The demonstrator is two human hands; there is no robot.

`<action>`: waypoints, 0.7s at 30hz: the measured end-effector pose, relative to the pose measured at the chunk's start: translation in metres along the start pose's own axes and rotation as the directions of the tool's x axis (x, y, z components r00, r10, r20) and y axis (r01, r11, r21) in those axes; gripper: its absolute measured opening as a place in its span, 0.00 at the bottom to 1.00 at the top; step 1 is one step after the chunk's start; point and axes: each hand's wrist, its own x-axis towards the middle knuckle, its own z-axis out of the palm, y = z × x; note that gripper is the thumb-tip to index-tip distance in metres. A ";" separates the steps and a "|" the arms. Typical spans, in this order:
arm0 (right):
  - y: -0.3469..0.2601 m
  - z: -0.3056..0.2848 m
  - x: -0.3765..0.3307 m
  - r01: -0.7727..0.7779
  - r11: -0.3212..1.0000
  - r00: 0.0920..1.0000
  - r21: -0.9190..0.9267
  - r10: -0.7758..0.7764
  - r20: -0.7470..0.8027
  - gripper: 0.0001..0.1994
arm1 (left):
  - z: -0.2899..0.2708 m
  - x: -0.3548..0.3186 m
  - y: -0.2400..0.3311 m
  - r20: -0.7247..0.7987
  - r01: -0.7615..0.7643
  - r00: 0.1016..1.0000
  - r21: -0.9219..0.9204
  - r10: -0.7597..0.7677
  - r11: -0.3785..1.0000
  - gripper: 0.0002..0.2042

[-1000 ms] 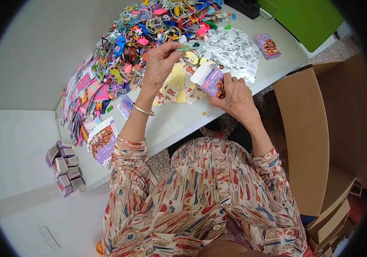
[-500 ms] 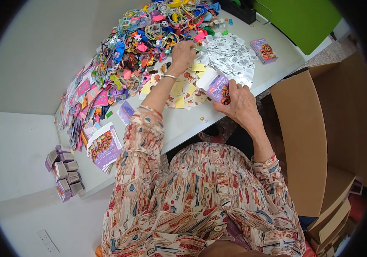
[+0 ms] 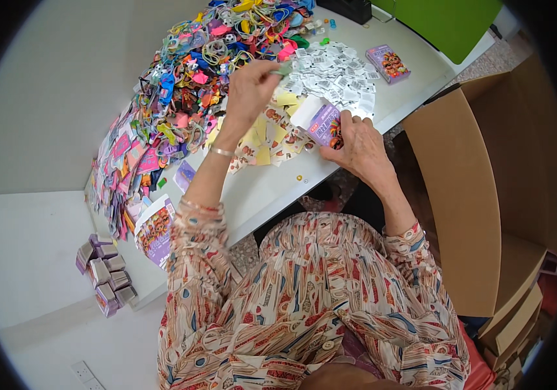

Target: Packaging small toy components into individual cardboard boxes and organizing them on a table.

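Note:
My right hand (image 3: 360, 148) grips a small purple printed box (image 3: 325, 125) by its side, its white end flap standing open toward the pile. Above the tabletop my left hand (image 3: 250, 96), with a bangle at the wrist, pinches a small pale green piece (image 3: 283, 70) whose kind I cannot make out. Below that hand lie scattered yellow and white picture stickers (image 3: 262, 144). A heap of small white printed slips (image 3: 333, 78) lies just beyond the box. Beside it, a big pile of colourful small toys and bands (image 3: 207, 58) spreads along the wall.
A closed purple box (image 3: 388, 64) lies at the far right of the table (image 3: 239, 208). An opened purple carton (image 3: 156, 233) is at the left, near stacked small boxes (image 3: 106, 273). A large cardboard box (image 3: 457, 208) stands at my right. A black tape dispenser (image 3: 350, 9) is at the back.
My left hand has drawn back leftward from the pile's edge, with the pale green piece at its fingertips. My right hand keeps hold of the purple box. The whole view has shifted slightly.

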 end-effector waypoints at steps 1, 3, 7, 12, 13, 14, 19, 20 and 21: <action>-0.001 0.000 0.001 0.003 1.000 1.000 0.004 -0.003 0.002 0.27 | -0.005 -0.010 0.014 0.002 -0.142 0.990 -0.034 0.142 0.989 0.08; -0.002 0.002 0.003 0.018 1.000 1.000 0.018 -0.017 -0.017 0.26 | -0.006 -0.028 0.031 0.040 -0.317 0.948 0.187 0.315 0.930 0.08; -0.006 0.005 0.004 0.043 0.999 0.999 0.025 -0.043 -0.019 0.26 | -0.011 -0.050 0.048 0.280 -0.543 0.840 0.416 0.466 0.730 0.10; -0.009 0.006 0.002 0.076 0.997 0.997 0.029 -0.075 -0.021 0.25 | -0.009 -0.053 0.051 0.378 -0.509 0.829 0.204 0.412 0.836 0.12; -0.009 0.006 0.001 0.077 0.997 0.997 0.029 -0.076 -0.021 0.25 | -0.007 -0.051 0.047 0.334 -0.431 0.860 0.066 0.387 0.900 0.13; -0.009 0.007 0.001 0.090 0.995 0.996 0.032 -0.089 -0.017 0.26 | -0.005 -0.049 0.044 0.295 -0.346 0.888 -0.079 0.353 0.935 0.13; -0.005 0.012 -0.004 0.106 0.994 0.994 0.009 -0.106 -0.041 0.29 | -0.003 -0.040 0.043 0.385 0.179 0.917 -0.160 -0.106 0.971 0.10; -0.006 0.011 -0.004 0.094 0.995 0.996 0.025 -0.093 -0.014 0.30 | -0.001 -0.041 0.041 0.390 0.169 0.915 -0.145 -0.101 0.975 0.09; -0.007 0.010 -0.004 0.081 0.996 0.997 0.040 -0.081 0.013 0.32 | 0.000 -0.042 0.040 0.394 0.158 0.914 -0.130 -0.096 0.979 0.09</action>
